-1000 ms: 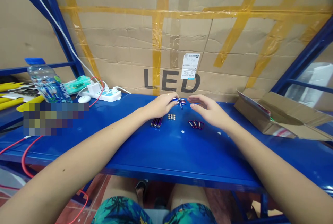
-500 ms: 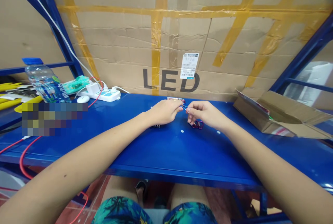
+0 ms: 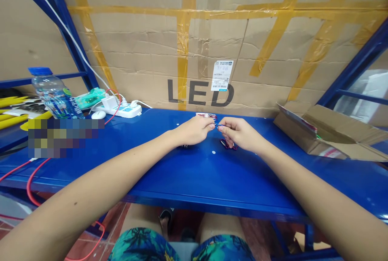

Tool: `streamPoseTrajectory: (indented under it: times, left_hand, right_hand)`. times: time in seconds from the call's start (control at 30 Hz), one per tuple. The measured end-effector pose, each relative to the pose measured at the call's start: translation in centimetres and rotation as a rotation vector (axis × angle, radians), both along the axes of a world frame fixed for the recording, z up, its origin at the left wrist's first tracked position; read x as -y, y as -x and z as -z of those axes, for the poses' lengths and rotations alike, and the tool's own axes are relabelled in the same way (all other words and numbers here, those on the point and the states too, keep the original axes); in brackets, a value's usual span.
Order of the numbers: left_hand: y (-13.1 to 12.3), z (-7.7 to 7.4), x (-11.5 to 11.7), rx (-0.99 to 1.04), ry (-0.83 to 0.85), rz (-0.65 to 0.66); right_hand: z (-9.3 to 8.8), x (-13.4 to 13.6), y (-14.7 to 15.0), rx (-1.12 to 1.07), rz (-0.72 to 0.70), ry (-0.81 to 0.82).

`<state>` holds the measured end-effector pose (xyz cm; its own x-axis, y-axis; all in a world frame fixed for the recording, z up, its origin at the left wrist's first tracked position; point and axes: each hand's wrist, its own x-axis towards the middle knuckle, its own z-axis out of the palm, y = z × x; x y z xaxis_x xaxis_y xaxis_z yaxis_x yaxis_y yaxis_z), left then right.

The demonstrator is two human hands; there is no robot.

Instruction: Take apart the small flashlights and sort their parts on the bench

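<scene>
A small blue item (image 3: 217, 125), too small to name, spans the gap between my two hands over the blue table. My left hand (image 3: 198, 129) pinches its left end, palm down. With thumb and fingers my right hand (image 3: 238, 132) grips the other end. Behind my left hand lies a bundle of red and white pieces (image 3: 206, 116). A dark red looped item (image 3: 228, 144) rests on the table just under my right fingers. Something small and dark (image 3: 184, 146) is partly hidden below my left hand.
On the left are a water bottle (image 3: 56, 95), a white power strip (image 3: 121, 108), a white mouse-like object (image 3: 98, 115) and red cables. An open cardboard box (image 3: 315, 142) sits at the right. A large taped carton (image 3: 136, 59) stands behind the blue table (image 3: 188, 180).
The blue item between my fingers looks straighter and flatter than before, where it showed a small loop. Both hands stay nearly in place; the whole view has shifted slightly.
</scene>
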<state>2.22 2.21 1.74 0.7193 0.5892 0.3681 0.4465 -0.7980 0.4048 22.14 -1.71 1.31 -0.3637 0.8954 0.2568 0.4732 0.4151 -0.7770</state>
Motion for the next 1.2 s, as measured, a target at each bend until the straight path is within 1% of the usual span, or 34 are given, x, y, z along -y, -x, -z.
streamPoseTrajectory:
  times: [0.07,0.13,0.2,0.3,0.37,0.47,0.53,0.73,0.87,1.07,1.2]
  left_hand:
    - [-0.1,0.0,0.0,0.043,0.085,0.002]
    - [-0.2,0.0,0.0,0.112,0.216,0.006]
    - [-0.3,-0.2,0.1,0.191,0.445,0.012]
    - [-0.2,-0.7,0.2,0.283,0.860,0.061]
    - [0.1,-1.0,0.2,0.323,1.055,0.118]
    - [0.5,-1.3,0.0,0.352,1.247,0.189]
    - [0.7,-1.5,-0.1,0.362,1.345,0.223]
    - [0.8,-1.4,-0.5,0.390,1.517,0.312]
    - [0.7,-1.2,-0.6,0.366,1.594,0.311]
    - [0.7,-1.4,-0.4,0.375,1.620,0.238]
    - [0.7,-1.4,-0.2,0.374,1.592,0.250]
  right_hand:
    - [0.0,0.0,0.0,0.056,0.018,-0.058]
    - [-0.1,0.0,-0.1,0.111,0.032,-0.126]
    - [-0.3,0.1,-0.1,0.157,0.031,-0.217]
    - [-0.6,0.2,-0.2,0.218,0.020,-0.373]
    - [-0.8,0.2,-0.3,0.239,0.021,-0.447]
    - [-0.8,0.3,-0.5,0.258,0.024,-0.534]
    - [-0.8,0.3,-0.5,0.254,0.023,-0.579]
    - [-0.5,0.1,-0.7,0.194,0.039,-0.657]
    - [-0.4,-0.1,-0.7,0.173,0.025,-0.658]
    - [-0.5,-0.2,-0.9,0.202,0.003,-0.623]
    - [-0.4,-0.4,-1.1,0.204,-0.004,-0.630]
